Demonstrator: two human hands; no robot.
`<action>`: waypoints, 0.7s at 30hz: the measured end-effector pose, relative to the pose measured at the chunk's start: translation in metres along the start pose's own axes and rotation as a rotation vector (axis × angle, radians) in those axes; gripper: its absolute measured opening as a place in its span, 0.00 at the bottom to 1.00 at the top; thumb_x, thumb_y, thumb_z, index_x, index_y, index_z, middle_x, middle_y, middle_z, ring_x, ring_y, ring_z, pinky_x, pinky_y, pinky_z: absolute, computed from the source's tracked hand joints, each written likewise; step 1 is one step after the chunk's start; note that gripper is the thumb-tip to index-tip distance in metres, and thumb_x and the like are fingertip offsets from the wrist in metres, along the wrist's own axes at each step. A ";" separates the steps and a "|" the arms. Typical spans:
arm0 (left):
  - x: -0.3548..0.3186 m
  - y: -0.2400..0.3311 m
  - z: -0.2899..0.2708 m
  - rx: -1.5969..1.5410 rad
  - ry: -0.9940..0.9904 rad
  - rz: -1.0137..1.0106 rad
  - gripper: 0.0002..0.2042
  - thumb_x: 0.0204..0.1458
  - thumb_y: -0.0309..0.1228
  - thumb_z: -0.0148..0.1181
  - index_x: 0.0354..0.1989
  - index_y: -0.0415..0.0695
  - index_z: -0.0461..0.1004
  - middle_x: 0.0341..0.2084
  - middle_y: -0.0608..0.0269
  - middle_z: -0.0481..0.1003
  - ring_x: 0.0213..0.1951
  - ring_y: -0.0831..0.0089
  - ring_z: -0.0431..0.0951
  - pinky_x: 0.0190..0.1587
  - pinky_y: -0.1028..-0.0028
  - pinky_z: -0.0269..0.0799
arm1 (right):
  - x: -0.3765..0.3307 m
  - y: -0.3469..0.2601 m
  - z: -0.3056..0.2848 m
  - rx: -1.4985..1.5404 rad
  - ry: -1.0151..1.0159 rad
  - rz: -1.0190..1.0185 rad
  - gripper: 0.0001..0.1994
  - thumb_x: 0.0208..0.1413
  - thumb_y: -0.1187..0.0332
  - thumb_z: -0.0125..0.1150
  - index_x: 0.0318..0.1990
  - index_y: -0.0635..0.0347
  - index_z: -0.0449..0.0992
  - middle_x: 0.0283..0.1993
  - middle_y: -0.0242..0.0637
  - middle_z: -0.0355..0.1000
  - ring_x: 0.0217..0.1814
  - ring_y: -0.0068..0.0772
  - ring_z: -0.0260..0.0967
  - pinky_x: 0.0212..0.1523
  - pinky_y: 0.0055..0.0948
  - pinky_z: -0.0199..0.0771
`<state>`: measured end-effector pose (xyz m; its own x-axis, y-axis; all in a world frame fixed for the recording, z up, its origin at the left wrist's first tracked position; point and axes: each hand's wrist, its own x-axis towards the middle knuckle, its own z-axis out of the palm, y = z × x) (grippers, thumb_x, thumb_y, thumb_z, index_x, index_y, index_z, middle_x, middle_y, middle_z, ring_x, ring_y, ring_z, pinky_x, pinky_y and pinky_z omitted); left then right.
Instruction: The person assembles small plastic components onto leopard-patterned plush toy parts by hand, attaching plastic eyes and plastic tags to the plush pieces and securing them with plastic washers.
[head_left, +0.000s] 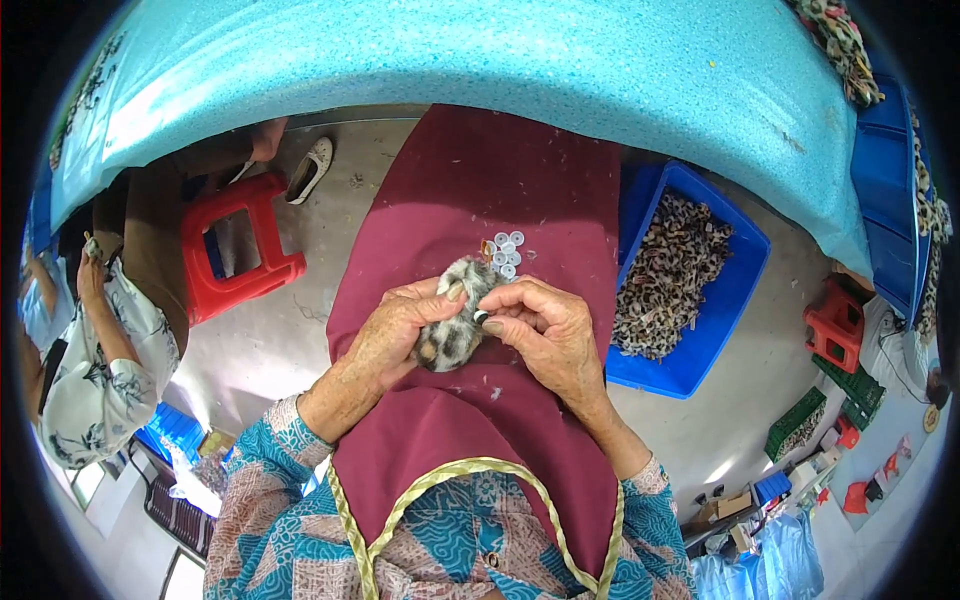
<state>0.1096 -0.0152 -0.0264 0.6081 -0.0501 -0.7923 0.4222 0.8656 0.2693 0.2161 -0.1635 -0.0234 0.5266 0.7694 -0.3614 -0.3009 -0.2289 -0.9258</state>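
Note:
Over my lap, my left hand (388, 333) is closed around a small furry plush piece (455, 338), mottled grey, white and black with a tan patch. Its thumb presses on the upper part of the fur. My right hand (548, 328) pinches a small black-and-white piece (481, 317) between thumb and fingertips, right against the plush's right side; what exactly it is stays too small to tell. Just beyond the plush, several round translucent plastic washers (508, 256) lie on the maroon apron (480, 170). A small amber-coloured bit sits beside them, partly hidden.
A turquoise-covered table (450, 60) spans the far side. At right on the floor stands a blue bin (690, 377) full of mottled furry pieces. Red stools (222, 250) stand to the left and far right. Another person (110, 350) sits at left, holding a small piece.

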 end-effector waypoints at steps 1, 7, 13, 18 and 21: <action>-0.001 0.000 0.001 0.037 0.015 0.003 0.14 0.51 0.31 0.56 0.43 0.36 0.71 0.32 0.62 0.76 0.32 0.77 0.76 0.36 0.78 0.72 | 0.000 0.001 0.000 -0.033 -0.001 0.002 0.08 0.43 0.83 0.59 0.34 0.69 0.74 0.33 0.33 0.70 0.34 0.18 0.69 0.34 0.16 0.72; -0.010 -0.003 0.008 0.607 0.122 0.273 0.11 0.47 0.25 0.59 0.39 0.39 0.75 0.31 0.64 0.77 0.30 0.78 0.76 0.34 0.78 0.72 | 0.000 0.004 0.000 -0.127 0.031 -0.023 0.07 0.42 0.84 0.58 0.31 0.70 0.73 0.29 0.34 0.71 0.30 0.19 0.70 0.30 0.16 0.72; -0.016 -0.008 0.011 1.045 0.115 0.715 0.16 0.38 0.19 0.60 0.40 0.39 0.74 0.27 0.57 0.76 0.26 0.73 0.76 0.29 0.76 0.71 | 0.000 0.004 0.002 -0.247 -0.030 -0.030 0.05 0.41 0.84 0.56 0.29 0.71 0.73 0.25 0.35 0.73 0.28 0.19 0.71 0.27 0.19 0.73; -0.014 -0.007 0.013 1.240 0.015 0.768 0.12 0.34 0.19 0.62 0.32 0.38 0.74 0.19 0.55 0.70 0.23 0.61 0.72 0.25 0.68 0.67 | -0.003 0.014 0.001 0.041 -0.001 0.206 0.04 0.43 0.84 0.55 0.29 0.71 0.72 0.24 0.36 0.73 0.27 0.19 0.70 0.27 0.20 0.73; -0.009 -0.008 0.011 1.321 -0.021 0.823 0.13 0.31 0.19 0.63 0.30 0.38 0.73 0.19 0.55 0.70 0.24 0.59 0.72 0.25 0.68 0.68 | -0.004 0.019 0.000 0.065 -0.016 0.225 0.05 0.44 0.85 0.54 0.30 0.70 0.72 0.24 0.35 0.72 0.28 0.18 0.70 0.28 0.20 0.73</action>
<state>0.1079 -0.0265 -0.0152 0.9652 0.1849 -0.1847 0.2435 -0.3798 0.8924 0.2082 -0.1712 -0.0394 0.4285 0.7128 -0.5553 -0.4601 -0.3568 -0.8130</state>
